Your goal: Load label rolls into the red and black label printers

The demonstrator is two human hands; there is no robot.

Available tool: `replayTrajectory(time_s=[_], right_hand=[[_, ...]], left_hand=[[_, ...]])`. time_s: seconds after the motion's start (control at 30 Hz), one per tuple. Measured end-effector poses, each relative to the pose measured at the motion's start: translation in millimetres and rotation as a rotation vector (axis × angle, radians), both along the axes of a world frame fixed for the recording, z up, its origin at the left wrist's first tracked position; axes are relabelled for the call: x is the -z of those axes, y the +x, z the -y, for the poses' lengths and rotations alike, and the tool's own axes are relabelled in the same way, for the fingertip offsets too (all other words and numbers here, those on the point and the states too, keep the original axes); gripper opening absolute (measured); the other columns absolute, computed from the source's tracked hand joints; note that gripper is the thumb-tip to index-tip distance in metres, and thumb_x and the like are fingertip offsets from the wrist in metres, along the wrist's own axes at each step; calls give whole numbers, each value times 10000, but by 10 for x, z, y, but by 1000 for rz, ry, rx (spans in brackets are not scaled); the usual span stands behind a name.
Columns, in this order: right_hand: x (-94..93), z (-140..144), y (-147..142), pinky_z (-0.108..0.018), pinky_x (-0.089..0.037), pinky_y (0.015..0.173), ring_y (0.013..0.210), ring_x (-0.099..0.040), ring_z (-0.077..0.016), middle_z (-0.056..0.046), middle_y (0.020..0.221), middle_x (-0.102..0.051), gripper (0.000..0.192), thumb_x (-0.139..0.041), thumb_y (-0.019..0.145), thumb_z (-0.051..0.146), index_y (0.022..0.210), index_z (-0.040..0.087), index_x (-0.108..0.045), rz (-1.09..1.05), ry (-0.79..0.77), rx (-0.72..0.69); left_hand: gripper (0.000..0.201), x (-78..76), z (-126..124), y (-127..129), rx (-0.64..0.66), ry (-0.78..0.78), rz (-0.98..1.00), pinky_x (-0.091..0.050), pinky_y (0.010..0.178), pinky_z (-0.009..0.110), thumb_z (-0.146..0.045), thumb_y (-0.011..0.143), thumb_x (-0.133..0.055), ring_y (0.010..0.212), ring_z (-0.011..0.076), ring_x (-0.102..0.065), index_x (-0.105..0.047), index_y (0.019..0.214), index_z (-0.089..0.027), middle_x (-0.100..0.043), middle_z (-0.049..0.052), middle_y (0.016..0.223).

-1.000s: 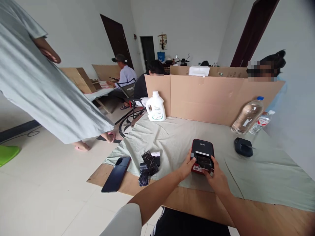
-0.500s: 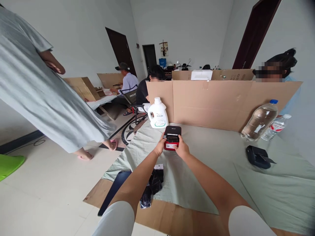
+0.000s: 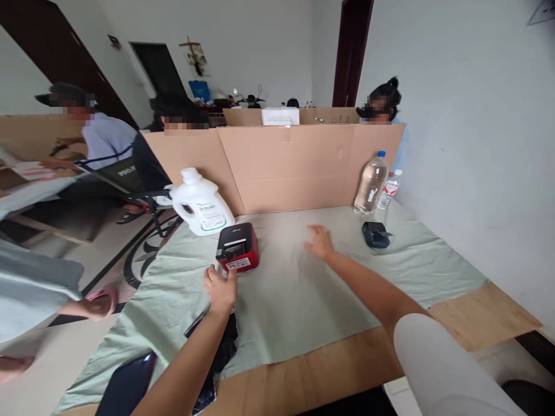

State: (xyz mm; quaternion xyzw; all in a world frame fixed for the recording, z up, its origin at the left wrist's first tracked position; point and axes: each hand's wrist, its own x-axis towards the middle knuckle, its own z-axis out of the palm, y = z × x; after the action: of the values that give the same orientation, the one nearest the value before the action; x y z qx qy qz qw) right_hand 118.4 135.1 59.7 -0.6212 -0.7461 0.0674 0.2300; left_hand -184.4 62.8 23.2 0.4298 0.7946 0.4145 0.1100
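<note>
A small red and black box that looks like a label printer [image 3: 238, 245] rests on the green cloth, left of the middle. Just in front of it is my left hand [image 3: 221, 289], empty, with its fingers apart and close to the printer's lower edge; whether they touch it I cannot tell. My right hand [image 3: 319, 242] hovers over the cloth between the printer and a small dark device [image 3: 376, 235] with a flap or strip sticking out. Its fingers are spread and hold nothing. Partly under my left forearm lie black plastic packets [image 3: 225, 344].
A white jug [image 3: 202, 202] stands behind the printer. Two clear bottles, a large one [image 3: 370, 185] and a smaller one [image 3: 389, 189], stand at back right. A cardboard screen [image 3: 295, 167] closes the far side. A dark flat object [image 3: 128, 384] lies front left. Other people sit beyond.
Both hands have let go of the printer. My right hand has moved off to the right, my left back toward me. The view has turned right, and the walking person is mostly out of view.
</note>
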Motion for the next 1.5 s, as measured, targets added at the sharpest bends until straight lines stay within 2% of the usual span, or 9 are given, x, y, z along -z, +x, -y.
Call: replayTrajectory(time_s=[0.17, 0.3, 0.47, 0.63, 0.8, 1.03, 1.2, 1.33, 1.5], right_hand=[[-74, 41, 1627, -587, -178, 1018, 1353, -189, -455, -254, 1484, -237, 783, -696, 732, 469, 1386, 158, -397, 157, 50, 559], [135, 157, 2087, -531, -280, 974, 1250, -384, -434, -261, 1357, -368, 946, -659, 680, 633, 1439, 197, -302, 70, -252, 709], [337, 277, 2034, -428, -352, 970, 1183, -470, -345, -213, 1293, -400, 872, -589, 758, 540, 1464, 195, -212, 12, -303, 743], [374, 404, 2025, -439, -354, 980, 1194, -443, -353, -203, 1270, -418, 690, -535, 777, 517, 1364, 190, -378, -38, -193, 792], [353, 497, 1966, -494, -353, 986, 1247, -399, -402, -238, 1393, -323, 894, -635, 673, 529, 1419, 177, -289, -44, -226, 823], [175, 98, 1504, -546, -317, 1001, 1333, -293, -426, -233, 1521, -100, 994, -605, 643, 717, 1448, 276, -222, -129, -250, 834], [256, -53, 1412, -562, -329, 971, 1323, -294, -438, -250, 1530, -18, 825, -675, 682, 541, 1378, 239, -352, -189, -238, 922], [296, 39, 1494, -539, -351, 954, 1273, -353, -416, -262, 1504, -94, 728, -683, 675, 420, 1312, 192, -415, -224, -142, 918], [275, 336, 1504, -468, -372, 974, 1204, -427, -341, -197, 1364, -376, 706, -641, 659, 426, 1286, 187, -422, -256, -22, 784]], left_hand=[[591, 176, 605, 800, 571, 29, -343, -231, 1118, 542, -331, 852, -490, 1417, 336, -209, -373, 1400, -143, -356, 170, 1481], [536, 361, 927, 1449, 944, -53, -473, -197, 1131, 539, -352, 918, -410, 1439, 305, -170, -359, 1439, -238, -281, 93, 1540], [557, 442, 1165, 1716, 1158, -162, -632, -102, 1146, 561, -482, 949, -342, 1449, 296, -124, -292, 1471, -296, -186, 58, 1572], [571, 431, 1247, 1610, 1197, -147, -672, -86, 1161, 518, -512, 959, -288, 1456, 267, -95, -265, 1481, -282, -169, 45, 1577], [565, 440, 1261, 1608, 1177, -128, -665, -95, 1160, 518, -493, 953, -333, 1451, 273, -119, -287, 1473, -275, -196, 54, 1570], [552, 372, 1279, 1628, 1168, -136, -659, -109, 1158, 516, -460, 944, -379, 1449, 270, -136, -315, 1460, -276, -213, 53, 1566], [566, 354, 1282, 1610, 1167, -147, -653, -116, 1159, 512, -463, 933, -407, 1449, 267, -136, -302, 1463, -292, -208, 45, 1568], [560, 378, 1279, 1597, 1172, -108, -624, -111, 1161, 509, -488, 941, -378, 1451, 261, -130, -297, 1464, -303, -204, 36, 1569], [562, 390, 1292, 1599, 1178, -108, -551, -97, 1162, 517, -474, 930, -413, 1449, 270, -136, -331, 1452, -280, -223, 54, 1563]])
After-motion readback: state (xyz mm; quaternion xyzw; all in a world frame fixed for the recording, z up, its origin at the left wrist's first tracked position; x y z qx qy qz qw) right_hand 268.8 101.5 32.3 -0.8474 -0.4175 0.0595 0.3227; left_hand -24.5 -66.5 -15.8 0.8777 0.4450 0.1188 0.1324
